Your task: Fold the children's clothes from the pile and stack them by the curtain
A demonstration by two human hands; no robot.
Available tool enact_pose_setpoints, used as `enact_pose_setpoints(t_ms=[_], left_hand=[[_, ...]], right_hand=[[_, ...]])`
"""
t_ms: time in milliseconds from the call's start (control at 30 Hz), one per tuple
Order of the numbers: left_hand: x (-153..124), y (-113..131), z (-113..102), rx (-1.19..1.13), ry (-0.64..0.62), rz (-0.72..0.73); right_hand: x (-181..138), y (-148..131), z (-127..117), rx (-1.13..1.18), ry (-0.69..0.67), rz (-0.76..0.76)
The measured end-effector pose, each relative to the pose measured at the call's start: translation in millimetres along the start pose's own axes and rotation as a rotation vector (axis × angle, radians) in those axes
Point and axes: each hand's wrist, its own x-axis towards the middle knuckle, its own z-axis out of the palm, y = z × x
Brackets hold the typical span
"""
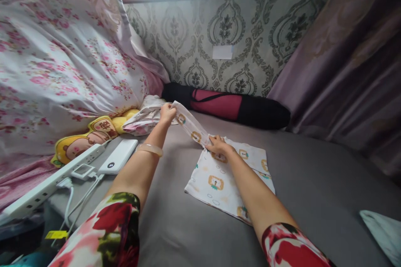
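Note:
A small white garment (216,179) printed with yellow animal figures lies partly folded on the grey bed sheet (313,183). My left hand (166,113) grips the far end of its sleeve, stretched out toward the back left. My right hand (218,146) presses down and pinches the same sleeve where it meets the folded body. A pale bangle sits on my left wrist.
A floral duvet (56,62) is heaped at the left, with a yellow plush toy (84,139), a white power bank (119,156) and a power strip (46,183) beside it. A black and pink rolled bag (232,106) lies along the wallpapered wall. Purple curtain at right.

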Motion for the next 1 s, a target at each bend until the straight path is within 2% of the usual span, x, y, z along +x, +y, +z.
enact_pose_setpoints(t_ms=[100,200,300,400,500,700,867,933,1000], left_hand=[[-9.3,25.2,-4.2,-0.236,-0.031,0.079],[-26.6,48.7,-6.8,-0.488,-0.131,0.166],[-45.6,66.9,-3.5,-0.530,-0.208,0.225],[-60.8,78.8,4.9,-0.527,-0.195,0.273],[-70.8,86.1,15.2,-0.518,-0.171,0.272],[-87.3,96.3,39.7,-0.503,-0.197,0.244],[-118.0,110.7,66.3,-0.571,-0.276,0.275],[-135.1,116.2,76.2,-0.622,-0.358,0.282],[-152.0,117.7,83.8,-0.686,-0.534,0.307]], right_hand=[[0.5,-4.1,-4.7,-0.012,-0.025,0.006],[0.6,-10.3,-10.5,-0.015,-0.050,0.034],[2.2,-16.4,-14.7,-0.006,-0.066,0.074],[6.0,-18.6,-13.4,0.043,-0.063,0.111],[7.8,-13.2,-6.9,0.131,0.001,0.107],[-14.0,19.1,2.9,0.609,0.200,0.032],[-52.5,51.2,1.0,0.849,0.239,0.073],[-66.0,63.8,-0.6,1.078,0.208,0.087],[-75.4,75.3,-0.9,1.390,0.180,0.121]])
